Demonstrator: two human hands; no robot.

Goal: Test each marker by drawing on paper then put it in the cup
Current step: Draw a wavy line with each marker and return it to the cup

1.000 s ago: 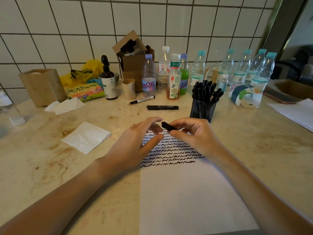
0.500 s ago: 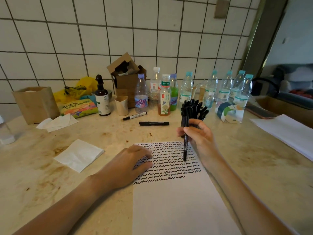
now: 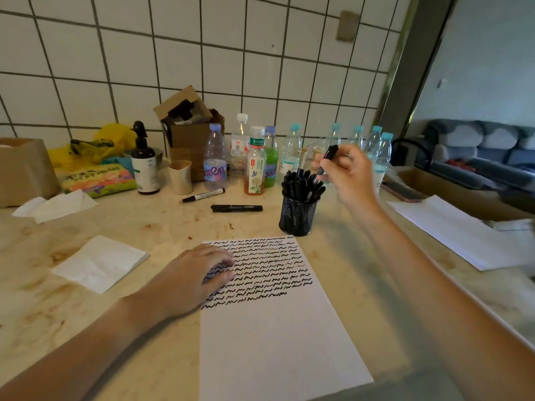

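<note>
My right hand [image 3: 348, 176] pinches a black marker [image 3: 326, 162], tilted, its lower end just above the black mesh cup [image 3: 298, 217], which is packed with several black markers. My left hand [image 3: 189, 280] rests flat on the left edge of the white paper [image 3: 275, 328], whose top part is covered with rows of black squiggles. Two more markers lie on the counter behind the paper: a black one [image 3: 236, 208] and a white-barrelled one [image 3: 204, 195].
Bottles [image 3: 256, 162] line the tiled wall, with a cardboard box [image 3: 189, 131], a paper cup [image 3: 180, 176] and a pump bottle [image 3: 144, 163]. A folded napkin [image 3: 100, 263] lies left of the paper. More white sheets [image 3: 460, 231] and a phone [image 3: 401, 192] lie at right.
My right hand has lifted the marker off the paper and carried it up and right to above the mesh cup. My left hand has settled flat on the paper's left edge.
</note>
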